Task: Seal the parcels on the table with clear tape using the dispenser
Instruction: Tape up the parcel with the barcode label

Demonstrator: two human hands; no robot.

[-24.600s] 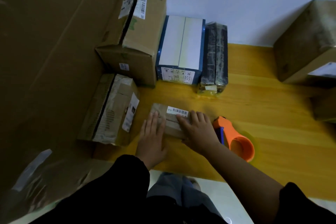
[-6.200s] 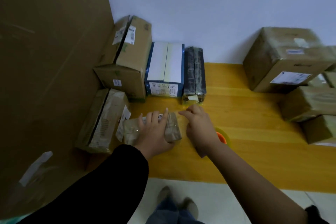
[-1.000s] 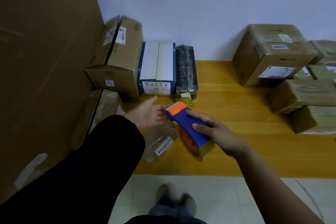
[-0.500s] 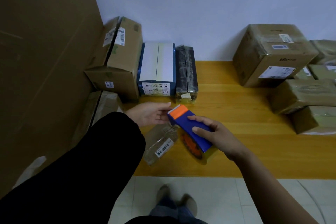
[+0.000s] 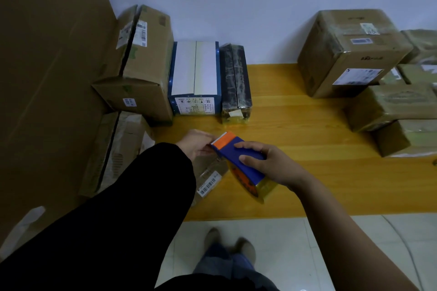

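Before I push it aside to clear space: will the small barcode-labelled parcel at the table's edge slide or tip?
The small parcel looks glossy with tape, so it probably slides easily on the wooden table. Lying flat and low, it seems unlikely to tip. Near the edge, it might fall.

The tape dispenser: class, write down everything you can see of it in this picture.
The tape dispenser looks plastic: a blue body with an orange saw-toothed cutter end and an orange roll holder carrying yellowish clear tape. It is held tilted over the table, cutter end pointing away and left. The right hand holds its blue body; the left hand touches the cutter end. A small parcel lies beneath.
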